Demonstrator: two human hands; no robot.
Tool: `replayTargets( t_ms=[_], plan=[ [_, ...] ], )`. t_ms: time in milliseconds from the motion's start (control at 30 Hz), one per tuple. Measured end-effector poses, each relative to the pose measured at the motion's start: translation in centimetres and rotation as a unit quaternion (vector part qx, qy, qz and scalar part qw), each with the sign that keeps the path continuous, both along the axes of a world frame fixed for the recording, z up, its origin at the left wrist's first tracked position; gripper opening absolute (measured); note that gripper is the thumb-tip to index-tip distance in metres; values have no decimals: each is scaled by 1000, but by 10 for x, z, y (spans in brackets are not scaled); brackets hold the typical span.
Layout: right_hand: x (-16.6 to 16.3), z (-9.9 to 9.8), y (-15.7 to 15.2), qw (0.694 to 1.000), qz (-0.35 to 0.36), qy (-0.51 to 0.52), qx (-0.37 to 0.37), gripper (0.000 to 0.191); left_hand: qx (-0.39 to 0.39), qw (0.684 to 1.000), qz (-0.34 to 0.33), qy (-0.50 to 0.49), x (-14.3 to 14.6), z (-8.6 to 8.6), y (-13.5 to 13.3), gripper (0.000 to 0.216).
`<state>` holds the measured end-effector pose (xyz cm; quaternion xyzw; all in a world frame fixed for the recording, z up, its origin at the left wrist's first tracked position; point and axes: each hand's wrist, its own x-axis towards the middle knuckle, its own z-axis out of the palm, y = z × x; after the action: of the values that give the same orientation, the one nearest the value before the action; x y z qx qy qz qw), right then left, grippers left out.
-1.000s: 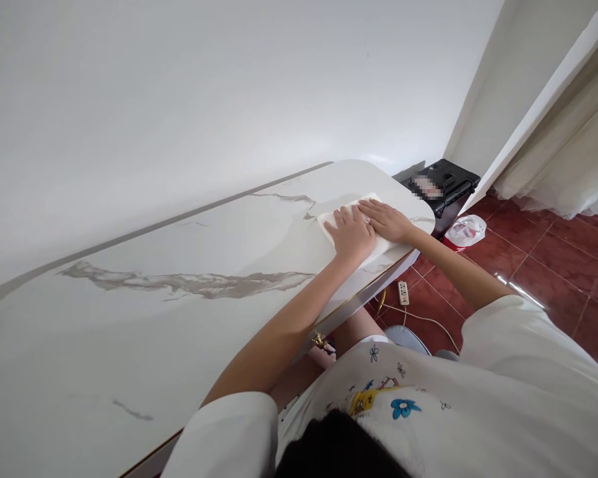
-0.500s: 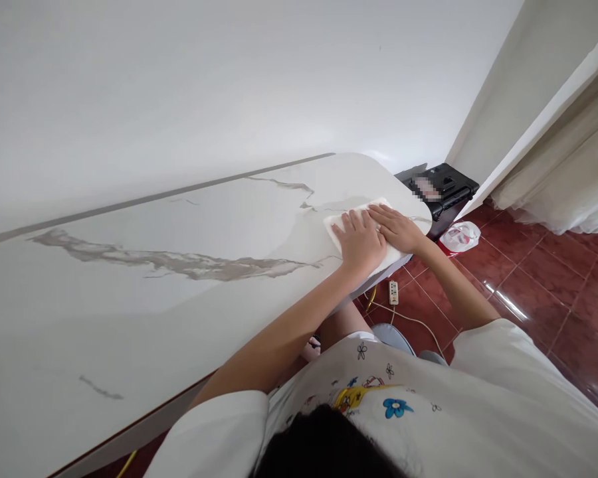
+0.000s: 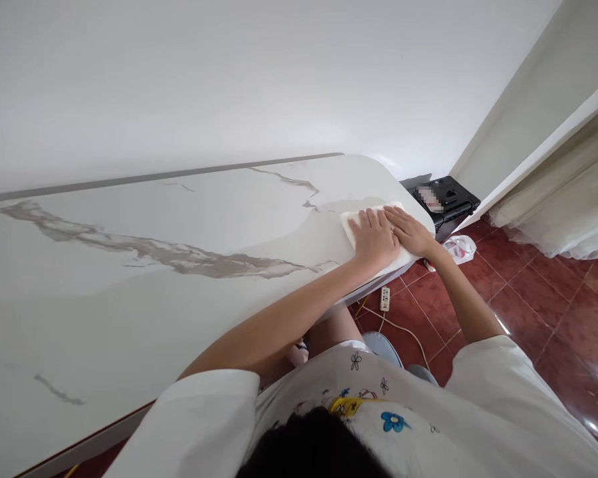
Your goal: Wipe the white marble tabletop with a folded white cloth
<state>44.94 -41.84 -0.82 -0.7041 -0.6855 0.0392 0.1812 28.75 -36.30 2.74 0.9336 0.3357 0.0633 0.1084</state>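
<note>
Both my hands press flat on a white folded cloth (image 3: pixel 353 222) near the right end of a white marble table (image 3: pixel 179 219). My left hand (image 3: pixel 376 239) lies on the cloth's middle with its fingers stretched out. Beside it, my right hand (image 3: pixel 409 230) rests palm down, fingers straight, partly overlapping the left one. The cloth sits close to the table's rounded right corner and front edge.
A white wall runs behind the table. On the red tiled floor (image 3: pixel 528 292) to the right stand a black case (image 3: pixel 446 197), a white plastic bag (image 3: pixel 458 247) and a power strip (image 3: pixel 384 299) with a cord. A pale curtain (image 3: pixel 568 212) hangs at far right.
Both hands have stayed flat on the cloth, which slid slightly toward the table's right end. The camera has swung so that the table looks less tilted.
</note>
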Motion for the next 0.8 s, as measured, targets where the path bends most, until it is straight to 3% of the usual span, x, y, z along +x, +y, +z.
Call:
replayTargets(
  t_ms=[400, 800],
  plan=[
    [26, -3, 79, 999, 23, -34, 22, 56, 2, 999, 32, -11, 27, -4, 66, 63],
    [45, -1, 160, 1000, 6, -12, -1, 55, 0, 998, 59, -18, 48, -6, 136, 63]
  ],
)
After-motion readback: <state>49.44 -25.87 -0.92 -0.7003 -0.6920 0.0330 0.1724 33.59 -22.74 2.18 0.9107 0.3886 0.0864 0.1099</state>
